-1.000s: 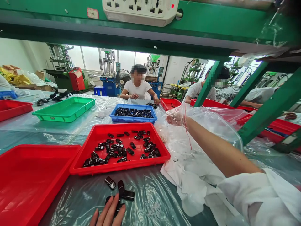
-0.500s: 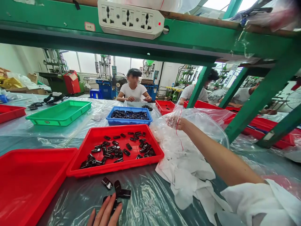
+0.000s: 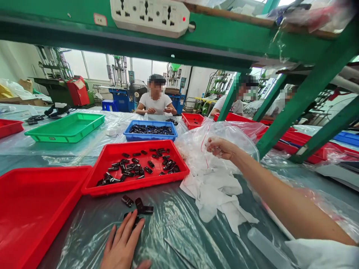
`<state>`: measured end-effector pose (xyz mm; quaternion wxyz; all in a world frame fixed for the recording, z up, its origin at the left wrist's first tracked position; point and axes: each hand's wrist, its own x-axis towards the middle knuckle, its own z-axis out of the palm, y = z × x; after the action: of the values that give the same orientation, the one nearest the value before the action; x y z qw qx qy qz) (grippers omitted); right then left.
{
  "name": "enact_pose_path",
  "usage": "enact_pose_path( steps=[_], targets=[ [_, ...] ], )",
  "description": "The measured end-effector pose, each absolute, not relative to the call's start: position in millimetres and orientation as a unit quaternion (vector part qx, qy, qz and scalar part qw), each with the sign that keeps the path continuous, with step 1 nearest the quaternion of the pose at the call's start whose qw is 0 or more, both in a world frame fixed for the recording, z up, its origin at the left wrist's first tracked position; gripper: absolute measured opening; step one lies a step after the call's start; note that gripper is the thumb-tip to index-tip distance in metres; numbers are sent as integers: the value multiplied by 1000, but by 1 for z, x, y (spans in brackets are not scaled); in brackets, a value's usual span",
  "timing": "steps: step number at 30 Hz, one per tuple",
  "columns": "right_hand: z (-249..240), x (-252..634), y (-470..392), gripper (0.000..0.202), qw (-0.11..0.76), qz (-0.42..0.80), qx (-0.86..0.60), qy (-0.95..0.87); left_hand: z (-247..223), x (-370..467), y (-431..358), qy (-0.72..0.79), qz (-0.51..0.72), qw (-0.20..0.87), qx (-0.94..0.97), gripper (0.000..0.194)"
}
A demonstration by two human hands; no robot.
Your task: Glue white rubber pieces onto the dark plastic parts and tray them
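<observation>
My left hand (image 3: 123, 239) lies on the plastic-covered table (image 3: 92, 228), fingers stretched out, fingertips on a small black plastic part. Just beyond the fingertips are further black parts (image 3: 144, 207), two of them touching. My right hand (image 3: 220, 147) is held above a clear plastic bag (image 3: 193, 149) of whitish contents, its fingers curled together. Small pale bits seem to show between those fingers, too small to name. White cloths (image 3: 213, 198) lie below the bag. Several glossy black parts are scattered in the red tray (image 3: 134, 189) in front of me.
Another red tray (image 3: 33, 216) stands at the left. Farther back are a blue tray (image 3: 151, 137) full of dark parts and a green tray (image 3: 67, 136). Pointed tweezers (image 3: 179, 254) lie near the front edge. Green frame bars (image 3: 305, 97) cross the right side. Co-workers (image 3: 155, 101) sit opposite.
My right hand has come out of the clear bag and back toward me, fingers curled. My left hand stays at the black parts. The view has tilted down, bringing the tweezers into sight.
</observation>
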<state>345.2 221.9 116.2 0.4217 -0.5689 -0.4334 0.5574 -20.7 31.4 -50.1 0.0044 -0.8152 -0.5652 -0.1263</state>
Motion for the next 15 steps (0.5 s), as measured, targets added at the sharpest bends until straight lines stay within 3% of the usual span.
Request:
enact_pose_path(
  steps=[13, 15],
  targets=[
    [147, 298, 115, 10, 399, 600, -507, -473, -32, -24, 27, -547, -168, -94, -815, 50],
    [143, 281, 97, 18, 378, 624, -490, -478, -28, -23, 26, -551, -163, -94, -813, 51]
  ],
)
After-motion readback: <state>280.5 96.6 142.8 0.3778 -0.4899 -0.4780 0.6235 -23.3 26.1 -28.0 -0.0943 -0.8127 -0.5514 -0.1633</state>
